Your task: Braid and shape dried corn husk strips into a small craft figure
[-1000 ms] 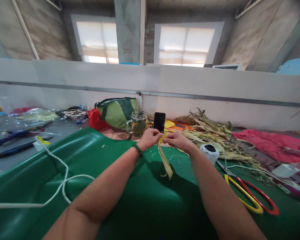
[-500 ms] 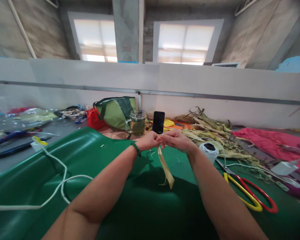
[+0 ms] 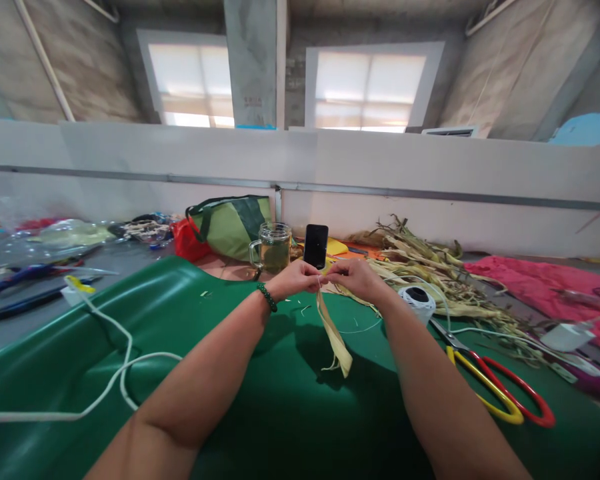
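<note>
My left hand [image 3: 295, 279], with a green bead bracelet at the wrist, is closed on the upper end of a pale corn husk strip [image 3: 334, 333]. The strip hangs below the fingers, its lower end a little frayed. Close beside it, my right hand [image 3: 356, 277] is pinched at the top of the husk, where a fine white thread [image 3: 319, 283] shows between the fingertips. Another length of thread curves over the green mat [image 3: 290, 413]. A white thread spool [image 3: 418, 304] stands just right of my right forearm.
Scissors [image 3: 500, 387] with red and yellow handles lie at right. Dried husks [image 3: 420, 267] are heaped behind the spool. A phone [image 3: 315, 247] stands upright beyond my hands, beside a glass mug [image 3: 274, 248] and a green bag [image 3: 235, 227]. A white cable [image 3: 125, 367] crosses the mat's left side.
My hands have drawn slightly apart, and the right fingers have shifted on the thread. The husk has swung slightly right. A loop of thread now shows on the mat.
</note>
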The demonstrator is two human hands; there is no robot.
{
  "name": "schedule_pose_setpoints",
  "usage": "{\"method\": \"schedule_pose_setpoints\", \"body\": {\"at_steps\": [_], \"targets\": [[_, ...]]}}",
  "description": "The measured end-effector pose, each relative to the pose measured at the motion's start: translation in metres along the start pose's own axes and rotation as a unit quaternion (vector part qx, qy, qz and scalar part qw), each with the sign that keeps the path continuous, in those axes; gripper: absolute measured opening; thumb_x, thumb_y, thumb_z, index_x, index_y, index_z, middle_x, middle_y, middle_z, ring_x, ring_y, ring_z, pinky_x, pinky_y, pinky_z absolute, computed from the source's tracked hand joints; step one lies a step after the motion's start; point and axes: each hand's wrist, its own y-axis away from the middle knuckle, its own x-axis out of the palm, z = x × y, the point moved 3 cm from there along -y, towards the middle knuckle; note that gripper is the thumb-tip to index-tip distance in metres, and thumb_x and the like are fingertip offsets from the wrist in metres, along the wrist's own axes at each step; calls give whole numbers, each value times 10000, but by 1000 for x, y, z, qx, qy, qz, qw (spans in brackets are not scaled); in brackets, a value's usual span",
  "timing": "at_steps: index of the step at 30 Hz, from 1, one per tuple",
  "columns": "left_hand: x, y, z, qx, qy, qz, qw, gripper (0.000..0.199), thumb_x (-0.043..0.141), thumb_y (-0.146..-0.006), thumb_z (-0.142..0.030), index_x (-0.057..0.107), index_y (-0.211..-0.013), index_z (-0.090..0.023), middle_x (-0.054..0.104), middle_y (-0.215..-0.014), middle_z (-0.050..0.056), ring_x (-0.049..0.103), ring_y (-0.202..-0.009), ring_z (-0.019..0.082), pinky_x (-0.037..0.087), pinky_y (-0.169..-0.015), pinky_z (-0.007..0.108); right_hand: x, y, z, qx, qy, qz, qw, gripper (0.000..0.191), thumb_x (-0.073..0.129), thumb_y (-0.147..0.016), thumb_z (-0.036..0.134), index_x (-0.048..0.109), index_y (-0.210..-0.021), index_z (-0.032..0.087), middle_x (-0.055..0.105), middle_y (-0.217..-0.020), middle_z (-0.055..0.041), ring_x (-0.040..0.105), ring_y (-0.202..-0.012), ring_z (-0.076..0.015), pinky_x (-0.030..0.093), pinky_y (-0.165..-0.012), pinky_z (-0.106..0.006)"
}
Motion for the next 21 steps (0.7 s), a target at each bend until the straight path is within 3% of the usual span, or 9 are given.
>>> {"method": "schedule_pose_setpoints", "body": {"at_steps": [7,12,21], "targets": [[-3,-3,4,-5,26,-11,1000,185,745,-628,-277,721,-670,-99,654,-565,36,577,-525,91,499,-589,205,-4,2,3,-16,-2,-25,1000,154,656,-683,322,690,-642,178,591,-568,8,436,-504,-98,310,-484,-218],[-2,-2,2,5,14,-4,1000,215,738,-620,-291,731,-708,-95,662,-583,42,576,-524,91,488,-565,194,-2,2,3,-17,15,-6,1000,233,661,-707,383,683,-610,172,579,-529,7,432,-495,-95,289,-479,-220],[-4,2,-5,-3,54,-21,998,159,756,-557,-195,716,-682,-106,677,-605,29,577,-533,81,488,-577,197,-1,7,4,12,-43,117,992,188,612,-667,308,645,-569,151,500,-489,42,377,-474,-72,274,-454,-204]]}}
